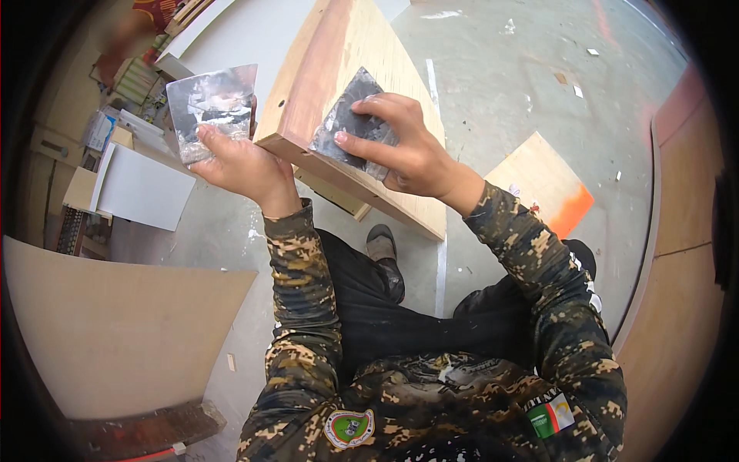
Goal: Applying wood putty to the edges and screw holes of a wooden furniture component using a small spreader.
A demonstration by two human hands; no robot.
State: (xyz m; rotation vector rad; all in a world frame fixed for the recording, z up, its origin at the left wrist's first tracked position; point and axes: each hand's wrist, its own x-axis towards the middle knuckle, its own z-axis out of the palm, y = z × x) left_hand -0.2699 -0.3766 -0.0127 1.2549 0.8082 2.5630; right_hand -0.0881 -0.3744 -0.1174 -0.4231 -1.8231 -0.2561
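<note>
We observe the left hand [250, 169] gripping a square, silvery metal plate [215, 96] smeared with whitish paste; its thumb presses on the near face, while the other fingers are mostly hidden behind. The plate stands tilted just left of a thick wooden piece [327, 61] with a pale plywood face and a reddish-brown edge strip marked by small dark holes. The right hand [419, 150] holds a dark grey, flat metal scraper blade [352, 122] over the near end of this wooden piece, where edge strip and pale face meet. We see its index and middle fingers spread apart on the blade's upper surface; we cannot tell the thumb's position, nor whether the whole blade edge touches the wood. We record a pale plywood offcut with an orange-painted corner [539, 173] on the grey concrete floor [500, 61] to the right, and a large tan curved-looking board [131, 323] at lower left.
</note>
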